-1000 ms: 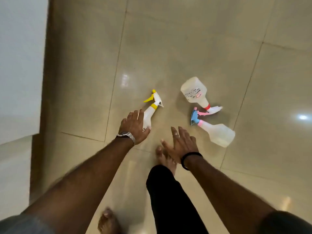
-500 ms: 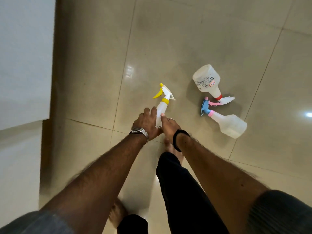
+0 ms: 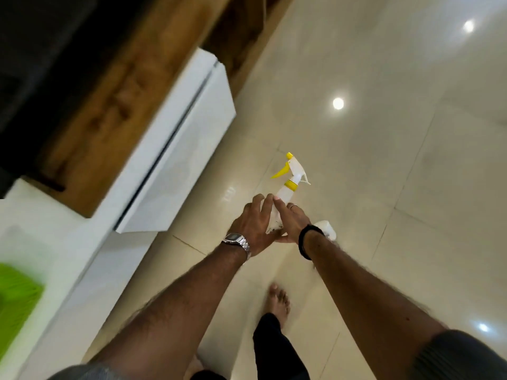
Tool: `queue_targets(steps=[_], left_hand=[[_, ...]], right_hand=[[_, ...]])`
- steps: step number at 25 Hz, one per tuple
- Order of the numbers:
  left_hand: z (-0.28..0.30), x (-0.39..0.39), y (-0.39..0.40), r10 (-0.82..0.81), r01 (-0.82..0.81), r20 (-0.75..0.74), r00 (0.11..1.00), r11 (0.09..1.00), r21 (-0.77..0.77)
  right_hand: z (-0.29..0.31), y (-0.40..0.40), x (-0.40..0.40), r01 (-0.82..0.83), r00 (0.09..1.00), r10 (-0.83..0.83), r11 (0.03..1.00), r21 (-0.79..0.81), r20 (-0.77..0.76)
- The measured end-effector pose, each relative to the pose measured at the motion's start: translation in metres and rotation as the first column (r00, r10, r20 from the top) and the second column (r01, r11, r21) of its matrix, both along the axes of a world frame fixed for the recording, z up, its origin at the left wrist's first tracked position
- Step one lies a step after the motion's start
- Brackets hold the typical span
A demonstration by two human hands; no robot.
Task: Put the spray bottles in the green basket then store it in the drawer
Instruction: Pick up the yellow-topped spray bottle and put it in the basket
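From the head camera, both bare hands meet in the middle of the view around a spray bottle with a yellow trigger (image 3: pixel 291 176). The left hand (image 3: pixel 253 224), with a metal wristwatch (image 3: pixel 237 241) on its wrist, wraps the bottle's white body from the left side, fingers curled over it. The right hand (image 3: pixel 290 223), with a ring on one finger and a black band (image 3: pixel 306 241) at the wrist, presses against the same bottle from the right, its fingers laid along the body, so the bottle is clasped between the two hands. The bottle's yellow nozzle and collar stick out beyond the fingertips, pointing up and away from the person, and the bottle is held above the glossy cream tiled floor (image 3: pixel 384 160). Just behind the right wrist a small white rounded shape (image 3: pixel 327 229) shows; what it is cannot be told. At the far left edge, blurred, a corner of the green basket (image 3: pixel 16 300) rests on a white surface (image 3: pixel 55 229), well apart from the hands and the bottle. Further up the left side runs a white cabinet front (image 3: pixel 192 138) with a dark gap along it, under a wooden panel (image 3: pixel 123 91). One bare foot (image 3: pixel 279 298) and a dark trouser leg (image 3: pixel 277 349) show below the hands on the tiles.
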State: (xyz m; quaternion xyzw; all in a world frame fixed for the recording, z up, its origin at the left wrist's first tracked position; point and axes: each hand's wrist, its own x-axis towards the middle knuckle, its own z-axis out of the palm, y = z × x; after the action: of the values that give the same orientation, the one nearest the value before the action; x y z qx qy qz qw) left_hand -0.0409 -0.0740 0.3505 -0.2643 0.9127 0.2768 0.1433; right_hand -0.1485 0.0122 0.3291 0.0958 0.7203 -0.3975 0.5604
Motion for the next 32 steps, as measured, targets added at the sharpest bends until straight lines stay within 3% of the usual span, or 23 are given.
queue_targets(steps=[7,9,12,17,20,24,29,32], left_hand=[[0.161,0.080,-0.127,0.099,-0.169,-0.333,0.938,0.968,-0.187],[0.191,0.116,-0.158,0.185,-0.292,-0.443,0.877,0.938,-0.186],[0.228,0.193,-0.215,0.282,-0.475,-0.602,0.747,0.860,-0.187],[0.247,0.347,-0.281,0.343,-0.706,-0.750,0.566,0.671,-0.227],[0.232,0.448,-0.289,0.406,-0.803,-0.759,0.509,0.541,-0.250],[0.178,0.585,-0.273,0.587,-0.888,-0.678,0.443,0.393,-0.239],[0.091,0.705,-0.213,0.818,-0.930,-0.443,0.368,0.320,-0.183],[0.040,0.740,-0.179,0.941,-0.970,-0.238,0.241,0.224,-0.098]], right_hand=[[0.196,-0.142,0.039,-0.332,0.921,0.255,0.909,-0.250,-0.295],[0.235,-0.182,0.070,-0.443,0.851,0.302,0.852,-0.280,-0.429],[0.282,-0.251,0.146,-0.640,0.679,0.359,0.718,-0.275,-0.640],[0.322,-0.343,0.302,-0.835,0.484,0.353,0.462,-0.301,-0.801],[0.312,-0.376,0.404,-0.905,0.404,0.412,0.308,-0.292,-0.817],[0.254,-0.394,0.533,-0.959,0.283,0.507,0.118,-0.260,-0.814],[0.156,-0.369,0.627,-0.984,0.137,0.602,-0.010,-0.179,-0.787],[0.097,-0.350,0.644,-0.993,0.096,0.660,0.016,-0.114,-0.745]])
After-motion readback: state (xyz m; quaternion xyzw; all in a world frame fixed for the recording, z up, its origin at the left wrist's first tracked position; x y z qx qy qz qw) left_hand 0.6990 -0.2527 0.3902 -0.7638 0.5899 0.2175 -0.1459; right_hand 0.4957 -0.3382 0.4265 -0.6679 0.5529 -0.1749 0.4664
